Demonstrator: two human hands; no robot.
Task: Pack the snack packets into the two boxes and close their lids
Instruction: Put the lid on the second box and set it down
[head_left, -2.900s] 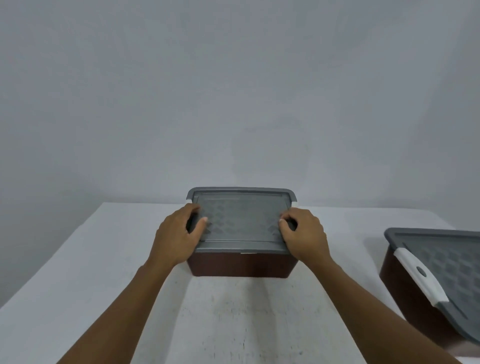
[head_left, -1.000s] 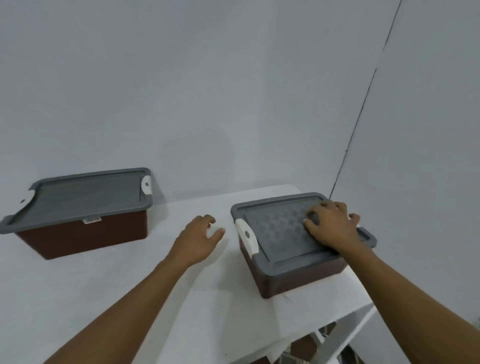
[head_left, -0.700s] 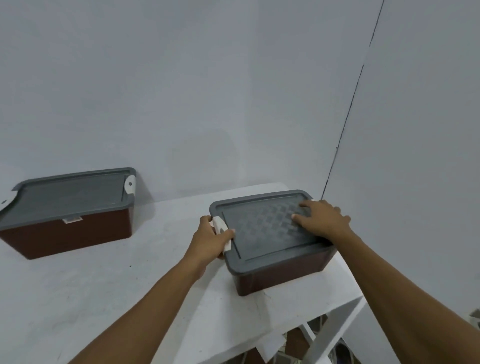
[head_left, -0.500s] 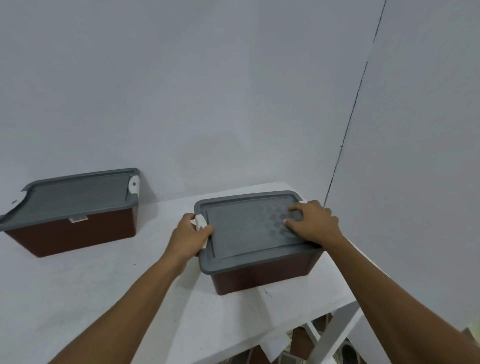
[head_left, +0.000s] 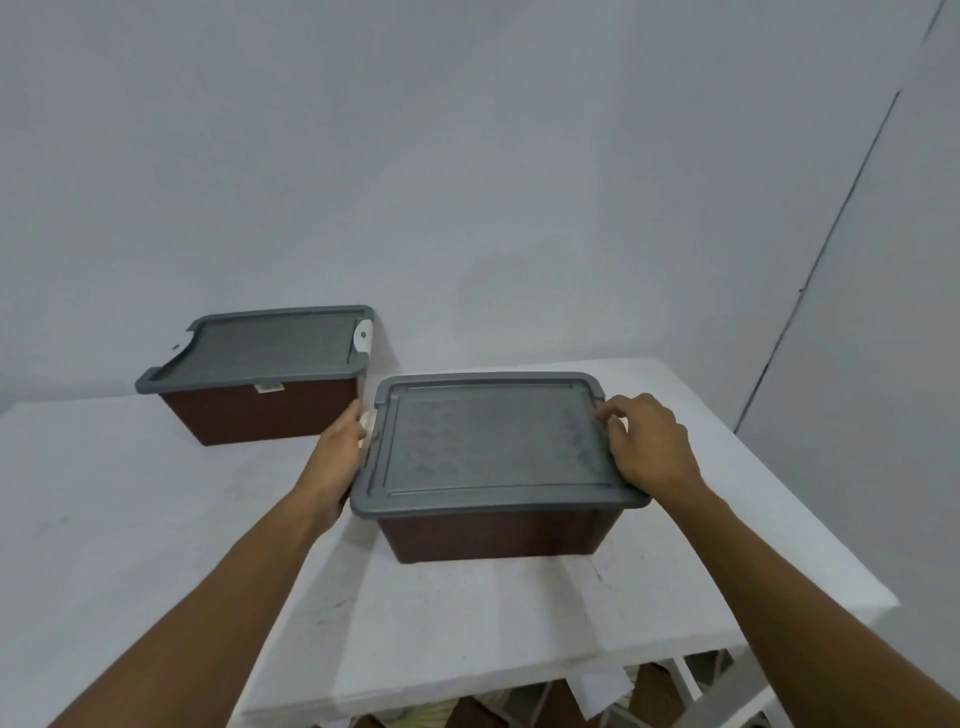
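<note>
Centrally, a brown box (head_left: 493, 535) with its grey lid (head_left: 488, 441) on sits on the white surface (head_left: 156, 519). The left hand (head_left: 337, 457) curls round the white latch (head_left: 368, 422) at its left end; the right hand (head_left: 649, 452) grips the lid's right edge. A second lidded box (head_left: 260, 410) sits upper left of frame.

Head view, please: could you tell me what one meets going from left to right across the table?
The far box, lid on → left hand → near box, lid on, held at both ends → right hand.
</note>
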